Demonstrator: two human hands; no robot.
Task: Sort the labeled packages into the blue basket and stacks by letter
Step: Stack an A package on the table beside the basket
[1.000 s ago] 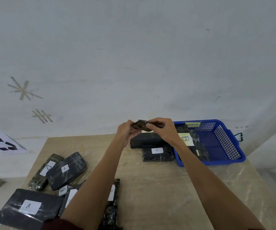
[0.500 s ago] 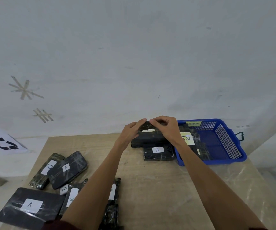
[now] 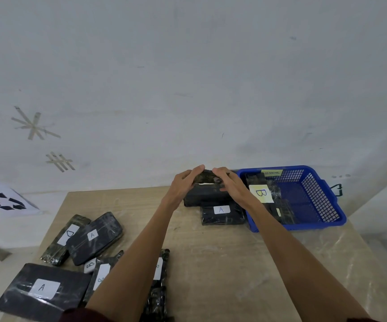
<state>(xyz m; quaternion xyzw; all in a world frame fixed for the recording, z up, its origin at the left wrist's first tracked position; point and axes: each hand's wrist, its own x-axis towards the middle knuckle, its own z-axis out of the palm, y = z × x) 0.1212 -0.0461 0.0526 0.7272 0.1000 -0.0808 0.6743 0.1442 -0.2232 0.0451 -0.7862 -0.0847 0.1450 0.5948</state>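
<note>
Both hands hold a small dark wrapped package (image 3: 207, 177) at the far edge of the table, just over a stack of black packages (image 3: 207, 196). My left hand (image 3: 185, 182) grips its left end and my right hand (image 3: 230, 184) grips its right end. In front of the stack lies a black package labelled A (image 3: 222, 213). The blue basket (image 3: 315, 201) stands to the right, holding dark packages and a yellow B label (image 3: 261, 193). Near the left front lie more packages: a D package (image 3: 65, 238), an A package (image 3: 95, 237), a large A package (image 3: 41, 289) and B packages (image 3: 99, 273).
The wooden table (image 3: 222, 263) ends at a grey wall just behind the stack. A sheet with a recycling symbol (image 3: 3, 198) lies off the table to the left. Another dark package (image 3: 158, 287) lies under my left forearm.
The held package came down from mid-air onto the stack, and my hands stay on its ends, now slightly raised again at the far side.
</note>
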